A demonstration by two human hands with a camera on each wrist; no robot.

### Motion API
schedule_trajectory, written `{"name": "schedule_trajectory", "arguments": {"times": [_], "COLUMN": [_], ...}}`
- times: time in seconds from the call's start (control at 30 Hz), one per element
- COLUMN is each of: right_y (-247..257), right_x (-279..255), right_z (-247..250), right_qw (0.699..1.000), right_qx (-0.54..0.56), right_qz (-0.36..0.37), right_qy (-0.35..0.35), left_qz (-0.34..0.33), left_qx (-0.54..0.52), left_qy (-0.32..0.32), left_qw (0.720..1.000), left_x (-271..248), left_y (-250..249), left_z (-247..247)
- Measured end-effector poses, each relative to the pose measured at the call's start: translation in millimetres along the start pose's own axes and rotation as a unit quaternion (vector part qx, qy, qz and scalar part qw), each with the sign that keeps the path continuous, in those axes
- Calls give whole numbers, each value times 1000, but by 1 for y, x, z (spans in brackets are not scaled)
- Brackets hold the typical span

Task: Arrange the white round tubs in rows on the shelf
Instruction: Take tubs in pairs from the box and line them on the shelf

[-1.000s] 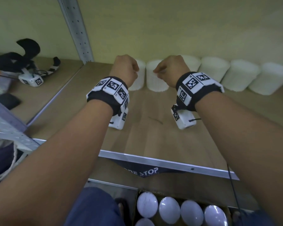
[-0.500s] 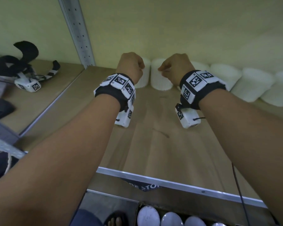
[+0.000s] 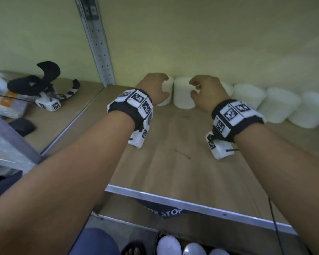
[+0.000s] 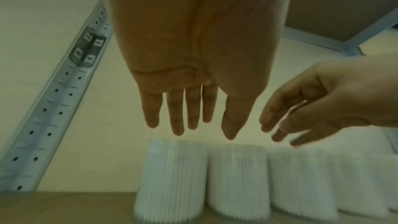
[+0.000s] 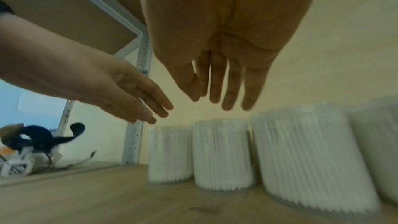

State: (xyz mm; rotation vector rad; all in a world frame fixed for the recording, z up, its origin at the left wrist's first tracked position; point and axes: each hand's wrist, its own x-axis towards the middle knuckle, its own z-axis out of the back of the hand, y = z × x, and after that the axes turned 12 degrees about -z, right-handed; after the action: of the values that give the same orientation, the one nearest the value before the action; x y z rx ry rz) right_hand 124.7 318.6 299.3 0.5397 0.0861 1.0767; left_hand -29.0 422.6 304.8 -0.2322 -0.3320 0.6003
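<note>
Several white round tubs stand in one row against the back wall of the wooden shelf (image 3: 173,162). My left hand (image 3: 162,86) is open in front of the leftmost tub (image 3: 168,87), and its straight fingers (image 4: 176,125) hover just above that tub (image 4: 170,181) without touching it. To its right my right hand (image 3: 193,87) is also open, beside the second tub (image 3: 182,96), with its fingers (image 5: 228,94) spread above the row (image 5: 221,156). Neither hand holds anything. More tubs (image 3: 280,105) continue to the right.
A perforated metal upright (image 3: 96,43) rises at the shelf's back left. On the neighbouring shelf lies a black strap device (image 3: 44,89) and a dark flat object (image 3: 21,126). A metal front edge (image 3: 191,203) bounds the shelf. White round lids (image 3: 168,245) show in a box below.
Both hands were fists before; now their fingers have uncurled and reach over the two leftmost tubs. The view has tilted upward.
</note>
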Motion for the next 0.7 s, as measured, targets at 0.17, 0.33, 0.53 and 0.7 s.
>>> {"name": "schedule_trajectory", "arguments": {"times": [0.17,0.33,0.53,0.7], "right_y": [-14,-27,-45,-68], "right_x": [-66,-146,-231,-291], "right_z": [21,47,70,71], "right_qw": [999,995,992,988], "right_qx": [-18,-26,-13,-6], "right_qz": [-32,-78,-112,-145], "right_qy": [30,47,55,53], "left_qz": [-14,-16,-45,-56], "left_qx": [-13,-47,-72,-91], "left_qy": [11,6,23,47], "left_qw": [1000,999,996,993], "left_x": [-44,-99,-160,-212], "left_y": [-36,-90,-159,-199], "left_z": [11,19,11,-17]}}
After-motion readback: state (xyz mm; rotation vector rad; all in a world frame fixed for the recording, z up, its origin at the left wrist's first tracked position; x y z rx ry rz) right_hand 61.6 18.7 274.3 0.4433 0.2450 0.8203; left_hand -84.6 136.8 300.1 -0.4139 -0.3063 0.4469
